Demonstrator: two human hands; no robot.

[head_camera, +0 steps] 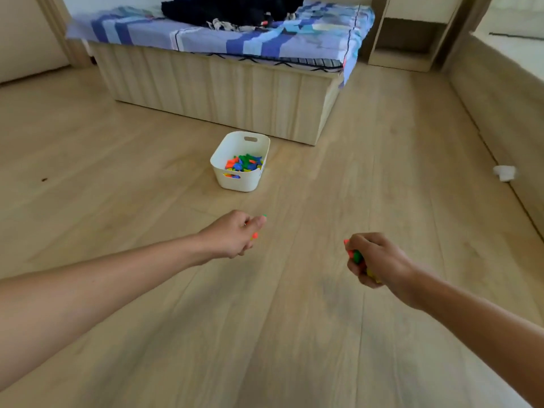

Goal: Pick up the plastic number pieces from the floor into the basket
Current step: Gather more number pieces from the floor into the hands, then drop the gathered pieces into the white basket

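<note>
A white plastic basket (250,142) stands on the wooden floor ahead of me, close to the bed base. Inside it lie several colourful number pieces (244,163) in red, green, blue and yellow. My left hand (232,235) is held out in front of the basket, closed around number pieces; bits of orange and green stick out between the fingers. My right hand (375,260) hangs lower and to the right, closed around a bunch of red, green and yellow pieces. Both hands are above the floor, short of the basket.
A low bed (223,92) with a wooden base and a striped blue sheet stands behind the basket, dark clothes piled on top. A wooden shelf unit (412,33) is at the back right. A small white object (504,173) lies by the right wall.
</note>
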